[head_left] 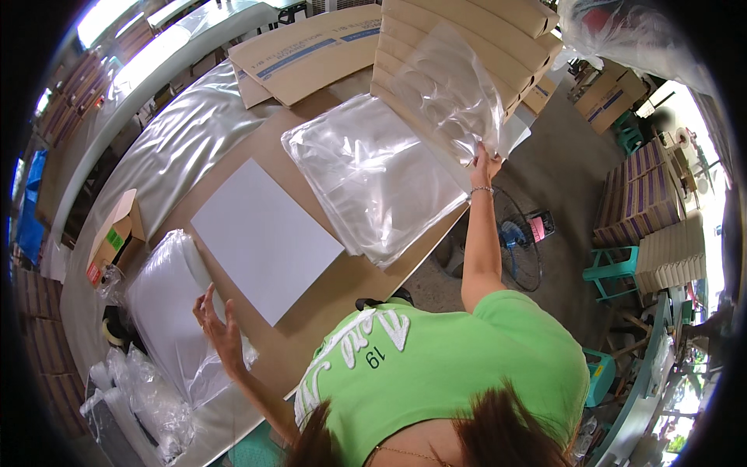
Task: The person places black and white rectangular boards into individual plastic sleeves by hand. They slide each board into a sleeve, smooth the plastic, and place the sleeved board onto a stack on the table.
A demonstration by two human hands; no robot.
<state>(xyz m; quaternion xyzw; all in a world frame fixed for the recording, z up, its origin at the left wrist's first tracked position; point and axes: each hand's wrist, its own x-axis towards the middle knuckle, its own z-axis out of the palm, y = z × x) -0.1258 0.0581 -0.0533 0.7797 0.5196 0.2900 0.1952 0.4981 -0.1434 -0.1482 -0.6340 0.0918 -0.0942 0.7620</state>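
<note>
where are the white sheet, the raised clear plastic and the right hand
White sheet (pixel 267 241): head view, middle of its flat upper face.
Raised clear plastic (pixel 450 87): head view, middle of the see-through film.
Right hand (pixel 485 164): head view, middle of the hand.

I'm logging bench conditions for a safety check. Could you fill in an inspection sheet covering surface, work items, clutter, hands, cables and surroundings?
Surface: brown board on the table, partly covered.
Work items: raised clear bag; flat stack of clear bags; white sheet lying flat; pile of translucent plastic.
Clutter: small open carton and crumpled plastic at left; flat cardboard at the far side.
Hands: right hand grips the raised clear bag; left hand open by the translucent pile, contact unclear.
Cables: nothing seen.
Surroundings: fan beside the table; green stool and stacked cartons at right.
</note>
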